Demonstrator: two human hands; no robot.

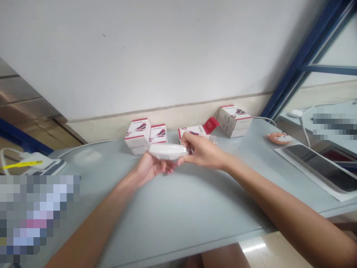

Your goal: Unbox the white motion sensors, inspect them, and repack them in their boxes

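Note:
A flat white oval object, perhaps in clear wrap, is held just above the grey table. My left hand cups it from below, and my right hand pinches its right end between thumb and fingers. Behind my hands stand several white and red printed boxes. One box with a red flap open is nearest my right hand, partly hidden by it. A larger box lies tilted further right.
A dark tablet lies on a white sheet at the right, beyond an orange fox-shaped object. A white item with a yellow strip sits at the left. Cables run along the wall behind the table. Blurred patches hide parts of both sides.

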